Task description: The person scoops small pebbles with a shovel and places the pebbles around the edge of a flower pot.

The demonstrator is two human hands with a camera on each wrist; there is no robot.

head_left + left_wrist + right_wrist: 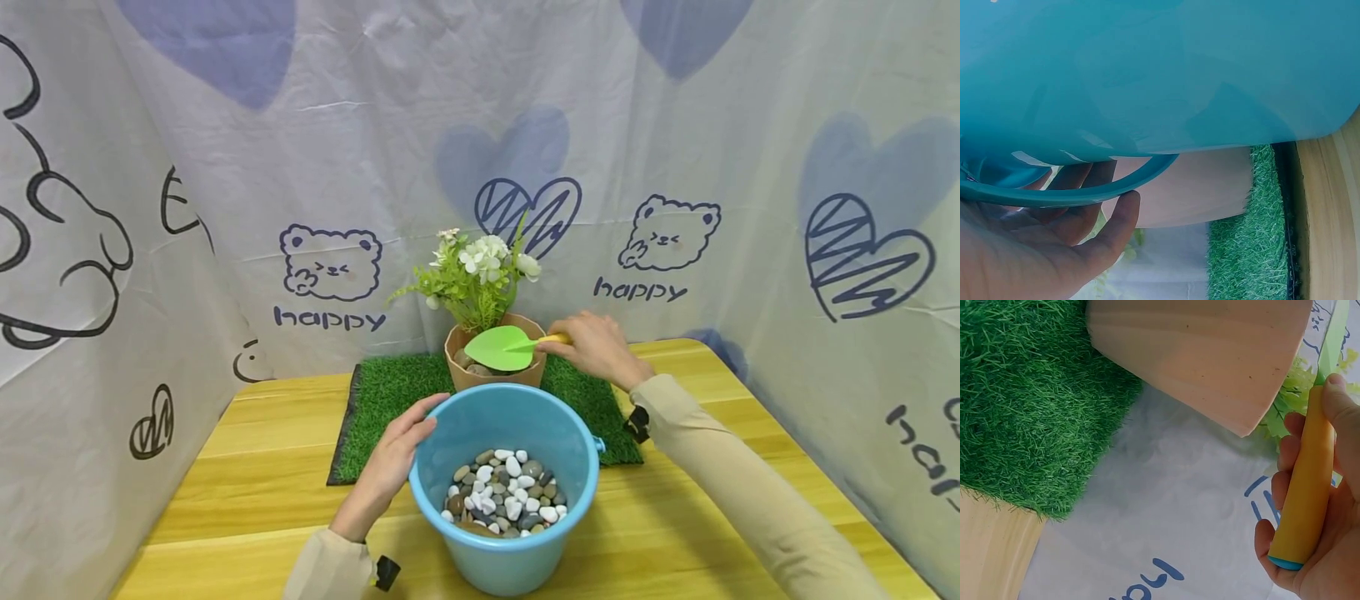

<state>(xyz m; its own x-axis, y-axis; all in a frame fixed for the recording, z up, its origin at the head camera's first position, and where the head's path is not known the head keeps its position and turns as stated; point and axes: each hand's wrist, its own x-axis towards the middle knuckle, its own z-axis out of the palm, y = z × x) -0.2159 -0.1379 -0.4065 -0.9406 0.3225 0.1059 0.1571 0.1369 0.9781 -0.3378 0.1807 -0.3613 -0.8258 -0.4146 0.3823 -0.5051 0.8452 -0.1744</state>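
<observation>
My right hand (600,346) grips the yellow handle (1310,481) of a small garden trowel with a green leaf-shaped blade (498,348). The blade is above a tan flower pot (495,382), flat face toward the head camera. White flowers (483,257) and green leaves rise from this pot, and a few stones (477,369) show inside it. Against the left side of a blue bucket (506,562) rests my left hand (393,454), fingers extended by the rim. In the left wrist view, the bucket's hanging handle (1072,197) passes across those fingers.
White, grey and brown pebbles (513,492) cover the bucket's bottom. The pot stands on a green artificial turf mat (397,400), behind the bucket on a wooden table (255,467). Printed white cloth (420,150) hangs close behind and on both sides.
</observation>
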